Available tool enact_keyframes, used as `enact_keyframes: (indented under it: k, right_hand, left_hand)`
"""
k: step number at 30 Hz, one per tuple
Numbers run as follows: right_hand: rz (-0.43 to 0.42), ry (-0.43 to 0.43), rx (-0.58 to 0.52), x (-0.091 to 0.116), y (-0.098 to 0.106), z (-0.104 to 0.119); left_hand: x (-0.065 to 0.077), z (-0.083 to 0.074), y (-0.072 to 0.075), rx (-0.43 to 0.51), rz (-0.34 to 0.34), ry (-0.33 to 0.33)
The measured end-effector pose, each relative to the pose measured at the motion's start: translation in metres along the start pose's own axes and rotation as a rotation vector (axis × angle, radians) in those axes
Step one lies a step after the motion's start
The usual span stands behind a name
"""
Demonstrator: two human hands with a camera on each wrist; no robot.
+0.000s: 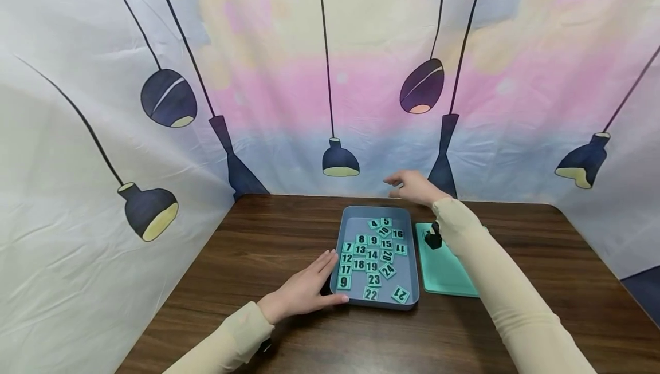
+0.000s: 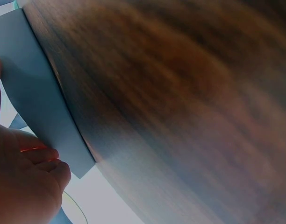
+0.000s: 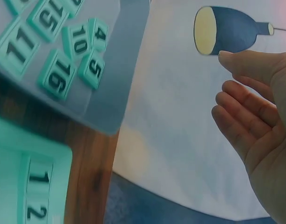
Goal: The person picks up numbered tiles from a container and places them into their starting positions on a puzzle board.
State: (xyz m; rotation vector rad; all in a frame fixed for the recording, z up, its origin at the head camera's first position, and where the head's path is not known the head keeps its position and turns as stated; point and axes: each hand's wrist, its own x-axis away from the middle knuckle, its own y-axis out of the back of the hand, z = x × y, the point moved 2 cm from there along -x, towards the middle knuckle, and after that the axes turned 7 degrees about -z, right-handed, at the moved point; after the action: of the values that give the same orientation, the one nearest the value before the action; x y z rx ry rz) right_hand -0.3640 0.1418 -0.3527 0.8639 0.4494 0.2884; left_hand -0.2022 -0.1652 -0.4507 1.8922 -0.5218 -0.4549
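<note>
A blue-grey tray [image 1: 414,271] lies on the table, holding several loose green tiles [image 1: 372,267] with black numbers. My left hand [image 1: 304,288] touches the tray's near-left corner, its fingers along the left side and its thumb at the front edge. In the left wrist view, fingertips [image 2: 45,156] rest against the tray's outer wall. My right hand [image 1: 415,188] is raised beyond the tray's far-right corner, its fingers loosely bent with nothing between them. Under the right forearm lies a green square tray [image 1: 446,276]. In the right wrist view, tiles 1 [image 3: 39,177] and 2 [image 3: 36,212] sit side by side in it.
The brown wooden table [image 1: 247,254] reaches back to a fabric backdrop [image 1: 289,105] printed with hanging lamps. The right sleeve [image 1: 495,271] passes over the green tray and hides part of it. A small black device [image 1: 433,236] is on the right wrist.
</note>
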Motion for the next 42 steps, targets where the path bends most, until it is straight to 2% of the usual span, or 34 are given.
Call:
enact_keyframes:
  k: [5,10,20,28,34,42]
  right_hand:
    - [0.014,-0.027,-0.065,-0.005,-0.016,0.002]
    - [0.059,-0.068,-0.117,-0.006,-0.04,-0.001]
    - [0.136,-0.147,-0.143,-0.002,-0.08,-0.01]
    - [0.168,-0.157,-0.107,0.005,-0.092,-0.019]
    - [0.16,-0.171,-0.064,0.005,-0.102,-0.023]
    - [0.154,-0.145,-0.051,0.001,-0.109,-0.02]
  left_hand:
    - [-0.002,-0.001,0.002,-0.009,-0.003,-0.002]
    - [-0.002,-0.002,0.002,-0.007,0.007,0.001]
    - [-0.001,-0.001,-0.001,-0.006,0.011,-0.002]
    - [0.0,-0.002,0.0,0.006,0.016,0.01]
    - [0.0,-0.002,0.0,0.004,0.013,0.01]
    - [0.001,-0.002,0.002,0.006,0.01,0.008]
